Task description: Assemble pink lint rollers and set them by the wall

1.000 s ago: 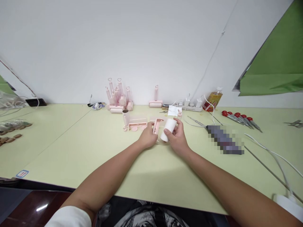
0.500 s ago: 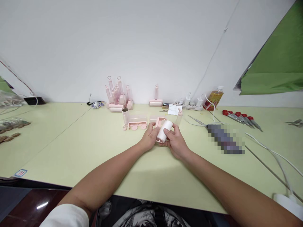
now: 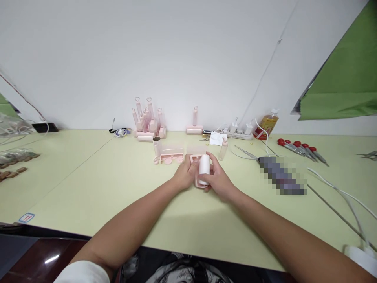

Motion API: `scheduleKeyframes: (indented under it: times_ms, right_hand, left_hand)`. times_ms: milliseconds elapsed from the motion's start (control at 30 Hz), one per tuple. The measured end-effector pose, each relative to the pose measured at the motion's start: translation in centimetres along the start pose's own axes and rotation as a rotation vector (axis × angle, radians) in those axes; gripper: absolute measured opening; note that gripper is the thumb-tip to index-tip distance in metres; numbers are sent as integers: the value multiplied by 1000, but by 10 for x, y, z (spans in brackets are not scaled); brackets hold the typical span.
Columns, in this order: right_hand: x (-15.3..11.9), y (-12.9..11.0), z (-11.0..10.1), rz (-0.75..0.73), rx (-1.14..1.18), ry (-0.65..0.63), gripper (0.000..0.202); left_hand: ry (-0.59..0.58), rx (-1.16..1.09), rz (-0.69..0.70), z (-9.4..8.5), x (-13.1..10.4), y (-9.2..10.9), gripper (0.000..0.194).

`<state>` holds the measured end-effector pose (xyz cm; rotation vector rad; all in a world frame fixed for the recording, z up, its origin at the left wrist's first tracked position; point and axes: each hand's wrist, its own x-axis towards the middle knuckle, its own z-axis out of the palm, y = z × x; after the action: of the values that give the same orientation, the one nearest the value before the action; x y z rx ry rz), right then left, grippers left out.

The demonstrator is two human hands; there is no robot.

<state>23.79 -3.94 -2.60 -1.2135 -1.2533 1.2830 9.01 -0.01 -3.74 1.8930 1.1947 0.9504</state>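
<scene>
The lint roll (image 3: 204, 167) was plain white, the roller casing (image 3: 196, 182) pale pink. The tabletop (image 3: 103, 177) was pale yellow-green; the number label (image 3: 26, 217) showed red figures within a blue border.

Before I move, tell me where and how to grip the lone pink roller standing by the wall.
Grip the pink roller by its slim handle, probably best from the front: the handle rises upright from the wide head, and the wall stands close behind.
</scene>
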Motion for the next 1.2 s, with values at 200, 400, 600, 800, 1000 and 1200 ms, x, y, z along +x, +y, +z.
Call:
scheduleKeyframes:
  times_ms: [200,400,600,800,1000,1200]
  right_hand:
    - [9,5,-11,30,-305,4,87]
    - [8,4,-18,-149,-618,-130,73]
    - [4,2,-12,-232,-628,-164,65]
    - [14,11,-17,-193,-650,-40,64]
    - [21,14,-21,-172,-623,61,64]
    - [22,15,-21,-224,-596,63,64]
  left_hand:
    - [-25,127,104,-15,10,-8,31]
    - [-50,91,119,-13,17,-18,36]
    - [52,70,30,-10,22,-23,39]
    - [5,252,-48,-16,16,-16,53]
    - [-133,341,20,-14,11,-12,34]
    - [-71,203,53,-6,17,-21,30]
